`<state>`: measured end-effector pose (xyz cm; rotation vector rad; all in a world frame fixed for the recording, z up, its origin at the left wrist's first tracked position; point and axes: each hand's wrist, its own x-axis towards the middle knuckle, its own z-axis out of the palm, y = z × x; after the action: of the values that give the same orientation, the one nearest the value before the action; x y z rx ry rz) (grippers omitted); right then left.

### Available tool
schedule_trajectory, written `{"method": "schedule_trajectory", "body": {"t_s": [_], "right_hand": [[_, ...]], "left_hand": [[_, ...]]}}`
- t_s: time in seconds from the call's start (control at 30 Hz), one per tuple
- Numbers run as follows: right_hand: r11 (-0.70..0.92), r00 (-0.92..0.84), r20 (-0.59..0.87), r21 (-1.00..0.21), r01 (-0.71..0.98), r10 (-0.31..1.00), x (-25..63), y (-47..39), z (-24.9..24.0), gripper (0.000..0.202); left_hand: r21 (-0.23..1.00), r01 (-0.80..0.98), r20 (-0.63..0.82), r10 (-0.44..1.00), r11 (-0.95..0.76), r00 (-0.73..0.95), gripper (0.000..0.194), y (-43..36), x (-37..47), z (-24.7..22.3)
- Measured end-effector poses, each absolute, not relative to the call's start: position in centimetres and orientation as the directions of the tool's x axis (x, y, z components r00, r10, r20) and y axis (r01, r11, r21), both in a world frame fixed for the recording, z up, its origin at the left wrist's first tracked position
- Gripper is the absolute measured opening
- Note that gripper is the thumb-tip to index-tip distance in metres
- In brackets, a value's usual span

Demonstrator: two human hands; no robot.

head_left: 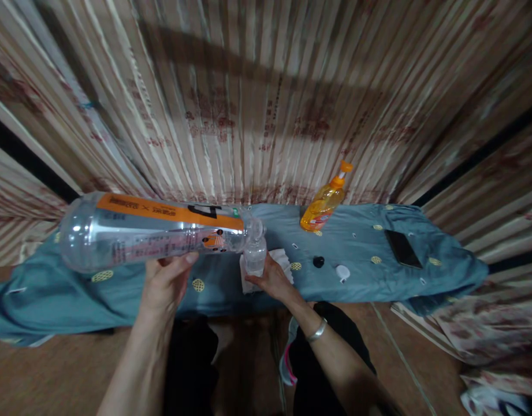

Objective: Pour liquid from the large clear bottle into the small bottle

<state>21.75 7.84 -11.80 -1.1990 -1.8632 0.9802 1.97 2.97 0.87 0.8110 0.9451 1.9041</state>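
My left hand [168, 283] is closed around a large clear plastic bottle [136, 234] with an orange and white label. The bottle is tipped nearly level, its neck pointing right. At its mouth stands a small clear bottle [255, 257], which my right hand [272, 277] grips from the right. The two mouths meet or nearly meet; whether they touch I cannot tell. Under the small bottle lies a white folded cloth or tissue [285, 263]. Whether liquid is flowing does not show.
An orange pump bottle [324, 205] stands at the back of the blue-green cloth [361, 242]. A small black cap [318, 262] and a white cap [342, 273] lie right of my hands. Farther right is a dark phone [403, 249]. Patterned curtains [248, 104] hang behind.
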Motion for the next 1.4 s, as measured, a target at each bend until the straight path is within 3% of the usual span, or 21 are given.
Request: {"method": "schedule_trajectory", "body": {"t_s": [1.4], "right_hand": [[0.287,-0.33,0.154,-0.867,0.408,0.931,22.3,7.92,-11.88,0.085]], "left_hand": [[0.849,-0.36,0.203,0.867,-0.387,-0.454,0.058,2.79,1.99,1.24]]}}
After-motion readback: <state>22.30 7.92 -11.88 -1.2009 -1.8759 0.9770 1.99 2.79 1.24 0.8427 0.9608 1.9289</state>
